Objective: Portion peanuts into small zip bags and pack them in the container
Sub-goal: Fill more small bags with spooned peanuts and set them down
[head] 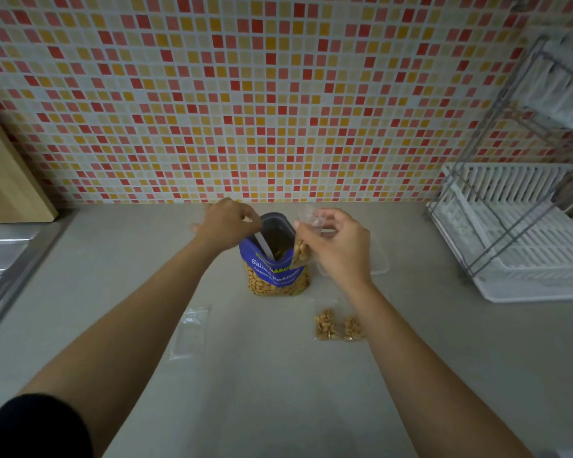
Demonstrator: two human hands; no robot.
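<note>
A blue bag of salted peanuts (275, 276) stands open in the middle of the counter. My left hand (229, 223) grips the white handle of a spoon (265, 244) that dips into the bag's mouth. My right hand (341, 246) holds a small zip bag (303, 247), partly filled with peanuts, beside the big bag's opening. Two filled small bags (338, 325) lie on the counter in front of the big bag. A clear plastic container (379, 259) sits behind my right hand, mostly hidden.
Empty zip bags (191, 332) lie flat at the front left. A white dish rack (523, 233) stands at the right. A sink edge (4, 256) and a wooden board (10, 180) are at the left. A tiled wall backs the counter.
</note>
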